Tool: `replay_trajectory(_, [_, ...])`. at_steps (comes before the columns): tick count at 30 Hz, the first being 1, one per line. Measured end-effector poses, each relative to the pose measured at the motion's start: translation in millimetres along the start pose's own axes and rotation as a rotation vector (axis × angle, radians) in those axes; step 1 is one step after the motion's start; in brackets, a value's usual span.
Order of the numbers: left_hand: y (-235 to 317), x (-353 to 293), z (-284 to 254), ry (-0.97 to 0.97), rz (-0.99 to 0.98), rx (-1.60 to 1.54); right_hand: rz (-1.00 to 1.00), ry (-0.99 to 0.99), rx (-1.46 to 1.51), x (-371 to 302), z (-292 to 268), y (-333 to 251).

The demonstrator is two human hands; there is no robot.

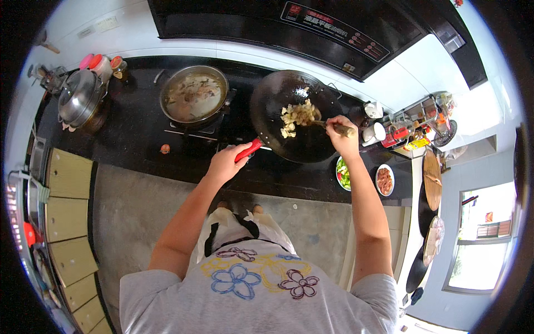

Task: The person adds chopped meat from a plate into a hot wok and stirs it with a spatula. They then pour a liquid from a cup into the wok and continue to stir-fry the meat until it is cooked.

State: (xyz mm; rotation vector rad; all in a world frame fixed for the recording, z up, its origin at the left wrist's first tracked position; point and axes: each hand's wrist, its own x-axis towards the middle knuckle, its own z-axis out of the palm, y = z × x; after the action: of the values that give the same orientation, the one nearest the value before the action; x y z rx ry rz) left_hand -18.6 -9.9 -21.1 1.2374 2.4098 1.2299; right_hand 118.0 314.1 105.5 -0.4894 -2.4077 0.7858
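Observation:
My left hand (225,163) is closed around the red handle (248,150) of a dark wok (270,106). My right hand (342,138) grips a spatula by its wooden handle (349,132), its working end down in the wok. Pale, lightly browned chopped pieces of food (299,114) lie in a heap at that end; I cannot tell what they are. To the wok's left, a round metal pan (165,106) on the stove holds cloudy liquid with pieces in it.
Right of the wok stand a white bowl (337,166) of green vegetables and a white bowl (392,185) of reddish-brown meat-like pieces. White cups (374,133) and a bottle rack stand beyond. A lidded steel pot (80,96) and jars (101,67) sit far left. A black range hood (239,25) overhangs.

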Motion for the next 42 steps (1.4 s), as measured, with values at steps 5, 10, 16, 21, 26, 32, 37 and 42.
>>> replay_trajectory(5, [6.4,-0.8,-5.4,-0.021,-0.041,0.010,0.010,0.162,0.283,7.3,20.4,16.1])
replay_trajectory(10, [8.7,-2.3,-7.0,-0.004,-0.057,-0.008,0.263,0.019,0.560,-32.0,33.0,13.7])
replay_trajectory(16, [4.8,-5.8,-2.8,0.016,-0.046,-0.024,0.219,0.067,0.462,-115.4,22.4,13.8])
replay_trajectory(21, [9.4,-0.9,-8.9,-0.015,-0.045,0.010,0.360,-0.014,0.533,-62.9,3.8,15.5])
replay_trajectory(26, [6.1,-0.1,-4.6,0.000,-0.048,-0.051,0.439,-0.150,0.398,7.6,-61.1,-45.8])
replay_trajectory(32, [6.6,-2.0,-3.0,0.004,-0.055,-0.039,0.474,-0.158,0.351,9.7,-44.4,-54.7])
replay_trajectory(37, [8.3,-3.7,-5.7,0.002,-0.066,-0.012,0.319,0.074,0.463,23.0,-10.4,-29.4])
replay_trajectory(42, [4.8,-1.8,-4.5,0.040,-0.016,-0.048,0.233,0.129,0.569,38.7,3.4,-10.6])
